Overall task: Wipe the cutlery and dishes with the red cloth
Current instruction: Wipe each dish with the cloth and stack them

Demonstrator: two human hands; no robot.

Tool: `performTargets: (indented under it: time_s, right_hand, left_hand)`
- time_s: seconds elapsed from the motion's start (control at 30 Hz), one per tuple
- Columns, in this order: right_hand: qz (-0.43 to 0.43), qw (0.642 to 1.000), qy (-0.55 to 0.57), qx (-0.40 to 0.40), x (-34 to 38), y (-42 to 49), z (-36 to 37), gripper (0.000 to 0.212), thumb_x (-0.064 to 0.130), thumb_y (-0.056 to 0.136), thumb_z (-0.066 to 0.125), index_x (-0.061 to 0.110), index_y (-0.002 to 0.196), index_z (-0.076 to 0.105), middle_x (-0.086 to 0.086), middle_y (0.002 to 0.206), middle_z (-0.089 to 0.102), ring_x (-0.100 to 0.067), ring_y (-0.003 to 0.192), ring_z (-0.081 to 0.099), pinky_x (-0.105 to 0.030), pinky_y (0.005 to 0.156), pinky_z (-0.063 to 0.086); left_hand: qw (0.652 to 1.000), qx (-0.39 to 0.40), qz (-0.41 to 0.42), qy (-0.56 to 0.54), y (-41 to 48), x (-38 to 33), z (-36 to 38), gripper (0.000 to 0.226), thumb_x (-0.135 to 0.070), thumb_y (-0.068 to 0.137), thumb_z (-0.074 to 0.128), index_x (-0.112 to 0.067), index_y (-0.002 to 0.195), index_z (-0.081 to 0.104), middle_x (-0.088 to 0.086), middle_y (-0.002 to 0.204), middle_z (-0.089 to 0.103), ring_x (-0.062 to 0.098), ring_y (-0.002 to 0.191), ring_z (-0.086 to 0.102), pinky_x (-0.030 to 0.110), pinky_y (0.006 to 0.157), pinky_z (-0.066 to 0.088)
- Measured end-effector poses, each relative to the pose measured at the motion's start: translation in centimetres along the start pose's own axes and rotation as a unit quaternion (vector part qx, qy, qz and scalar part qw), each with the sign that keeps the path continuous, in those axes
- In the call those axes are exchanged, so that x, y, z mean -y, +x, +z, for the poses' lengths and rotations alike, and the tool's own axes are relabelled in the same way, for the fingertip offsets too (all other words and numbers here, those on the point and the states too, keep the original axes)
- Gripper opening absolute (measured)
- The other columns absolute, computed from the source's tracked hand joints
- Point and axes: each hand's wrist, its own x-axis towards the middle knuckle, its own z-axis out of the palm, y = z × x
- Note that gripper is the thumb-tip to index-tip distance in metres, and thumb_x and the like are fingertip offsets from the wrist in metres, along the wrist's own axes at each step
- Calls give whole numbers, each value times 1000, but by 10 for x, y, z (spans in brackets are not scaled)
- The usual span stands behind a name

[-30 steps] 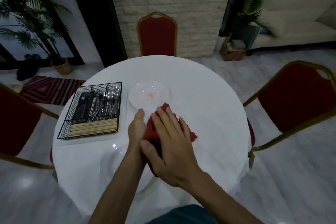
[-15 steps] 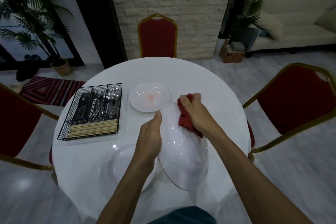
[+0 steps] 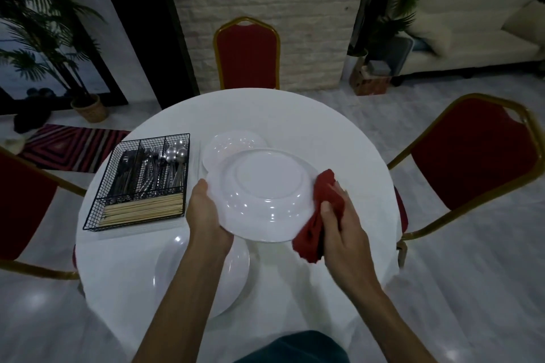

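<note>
The round white table (image 3: 339, 138) holds a black wire basket (image 3: 99, 196) on the left, a small plate (image 3: 227, 146) beside it, and a big plate (image 3: 182, 280) nearer.

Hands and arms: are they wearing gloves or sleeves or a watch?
No. The left hand and right hand are bare, with no gloves, and no rings show. The left forearm and right forearm are bare too: no sleeves reach into the picture, and no watch or bracelet shows on either wrist.
</note>
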Motion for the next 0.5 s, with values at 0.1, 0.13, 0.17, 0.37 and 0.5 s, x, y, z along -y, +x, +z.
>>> performTargets:
  time_s: [0.1, 0.13, 0.17, 0.37, 0.5]
  right_hand:
    - [-154, 977, -146, -11, 9, -11, 14, 43, 45, 106, 39, 60, 145, 27, 36, 158, 22, 2, 152, 18, -30, 124, 17]
    - [-195, 962, -193, -6, 9, -13, 19, 48, 40, 105, 41, 49, 151, 32, 29, 161, 24, -1, 154, 17, -34, 125, 14]
    - [-236, 943, -233, 8, 9, -15, 24, 50, 35, 104, 43, 39, 154, 37, 22, 163, 28, -5, 155, 18, -39, 126, 14]
    - [-294, 917, -230, 143, 43, 8, 40, 49, 23, 93, 42, 19, 139, 59, 4, 150, 55, -13, 147, 38, -32, 123, 24]
    - [-184, 963, -147, 133, 56, 44, 29, 28, 24, 102, 43, 25, 122, 63, 9, 118, 68, -6, 107, 60, -20, 93, 45]
  left_hand:
    - [1000, 0, -5, 5, 1, 6, 5, 32, -29, 97, 54, -14, 122, 69, 10, 118, 74, 32, 106, 70, 50, 91, 57]
    - [1000, -6, -6, 6, -1, 8, 9, 31, -29, 99, 53, -13, 120, 69, 10, 116, 74, 31, 103, 69, 47, 89, 58]
    - [1000, -6, -8, 9, -3, 10, 12, 30, -30, 100, 52, -13, 118, 68, 10, 114, 74, 31, 101, 69, 44, 86, 58]
    - [992, 81, -40, 91, -29, 29, 23, 41, -39, 104, 47, -10, 97, 75, 7, 92, 80, 21, 86, 75, 33, 77, 54]
    - [962, 135, 44, 232, -42, 28, 19, 41, -45, 106, 41, -28, 93, 76, -5, 87, 80, 12, 87, 74, 30, 74, 55]
